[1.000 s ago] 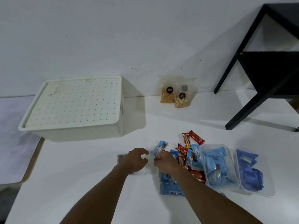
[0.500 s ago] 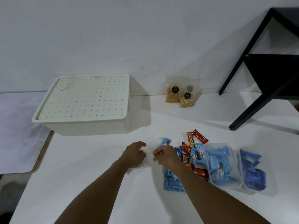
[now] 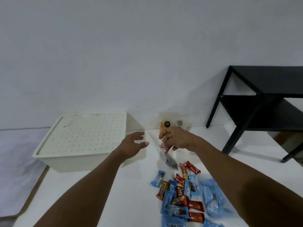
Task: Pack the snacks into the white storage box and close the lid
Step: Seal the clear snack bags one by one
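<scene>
White lidded box by the table edge; left fingers wide beside it, right fingers round a clear packet

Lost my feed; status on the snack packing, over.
Left hand open, near white storage box. Right hand pinches clear packet. Lid on, blocks packing. Snack pile unpacked.

My left hand hangs open over bare tabletop just right of the white storage box, whose dotted lid sits on top and bars the way in. Between that box and the clear packet pinched in my right hand, a free lane runs back to the wall, where snack pouches lean. Nearer me on the right, the heap of wrapped snacks covers the surface, and the black shelf blocks the far right.
</scene>
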A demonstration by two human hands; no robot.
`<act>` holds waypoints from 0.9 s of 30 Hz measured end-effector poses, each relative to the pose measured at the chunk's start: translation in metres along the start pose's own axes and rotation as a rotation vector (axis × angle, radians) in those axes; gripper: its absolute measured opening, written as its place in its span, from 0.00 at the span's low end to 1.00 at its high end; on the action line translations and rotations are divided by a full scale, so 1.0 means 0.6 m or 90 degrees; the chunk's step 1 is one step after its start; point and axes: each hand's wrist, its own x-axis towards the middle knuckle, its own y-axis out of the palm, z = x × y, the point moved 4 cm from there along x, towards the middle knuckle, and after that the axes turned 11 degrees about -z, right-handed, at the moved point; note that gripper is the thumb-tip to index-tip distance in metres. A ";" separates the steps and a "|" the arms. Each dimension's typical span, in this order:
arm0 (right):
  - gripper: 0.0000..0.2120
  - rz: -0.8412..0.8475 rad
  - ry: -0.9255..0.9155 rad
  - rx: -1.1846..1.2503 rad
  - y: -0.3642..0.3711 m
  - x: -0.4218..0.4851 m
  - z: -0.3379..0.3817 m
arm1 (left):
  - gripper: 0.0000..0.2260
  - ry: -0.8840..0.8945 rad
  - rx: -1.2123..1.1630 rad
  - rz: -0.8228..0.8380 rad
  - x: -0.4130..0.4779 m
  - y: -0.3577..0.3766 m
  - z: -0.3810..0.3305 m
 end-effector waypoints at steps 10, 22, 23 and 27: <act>0.11 -0.113 -0.080 -0.060 -0.143 -0.029 0.078 | 0.11 0.061 -0.147 -0.004 0.018 -0.027 -0.130; 0.08 -0.231 -0.117 0.010 -0.166 -0.026 0.067 | 0.10 0.051 -0.245 0.041 0.017 -0.014 -0.166; 0.08 -0.242 -0.118 0.015 -0.166 -0.026 0.064 | 0.09 0.051 -0.255 0.041 0.016 -0.014 -0.169; 0.07 -0.277 -0.138 0.031 -0.162 -0.028 0.058 | 0.09 0.057 -0.273 0.045 0.013 -0.012 -0.178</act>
